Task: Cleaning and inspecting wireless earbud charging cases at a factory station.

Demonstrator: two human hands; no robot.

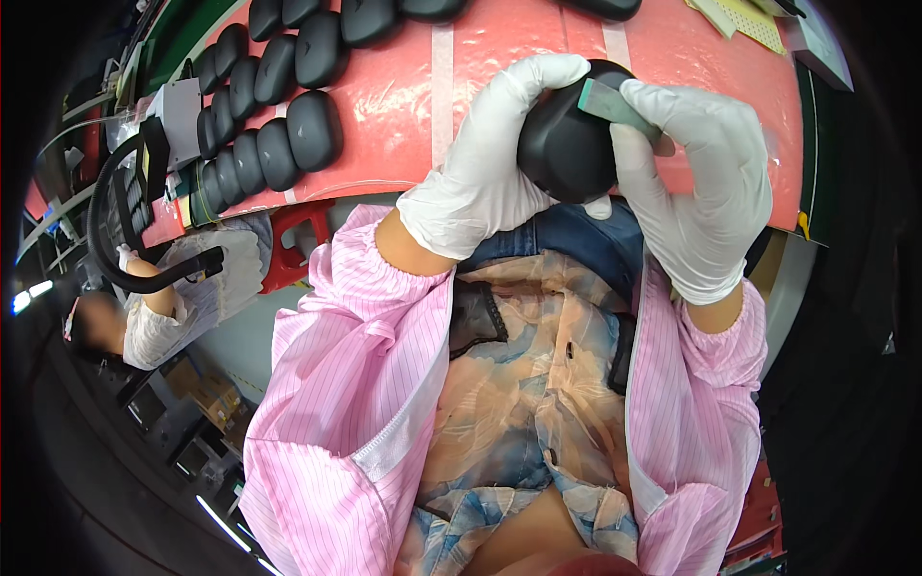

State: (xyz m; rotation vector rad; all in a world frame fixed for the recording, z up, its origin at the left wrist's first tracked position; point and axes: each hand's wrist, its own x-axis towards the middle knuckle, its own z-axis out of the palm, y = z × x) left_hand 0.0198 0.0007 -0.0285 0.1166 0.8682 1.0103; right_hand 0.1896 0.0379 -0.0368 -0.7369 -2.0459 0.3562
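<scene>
White gloves cover both of my hands. My left hand (499, 154) is closed round a smooth, rounded black casing (567, 144), with the thumb along its upper edge. Between the thumb and fingers of my right hand (706, 173) is a small green block (609, 104), perhaps a sanding block; its flat end lies against or just over the casing's face. The casing is held above the near edge of the red-covered table (403, 144). Its underside and the fingertips behind it are hidden.
Rows of similar black casings (312, 130) stand on the table's left side. Yellow sheets (749, 24) and a white box (816, 43) lie at the far right. Beyond the left end are a curved black tube (101, 216), a red stool (286, 245) and another person (158, 312).
</scene>
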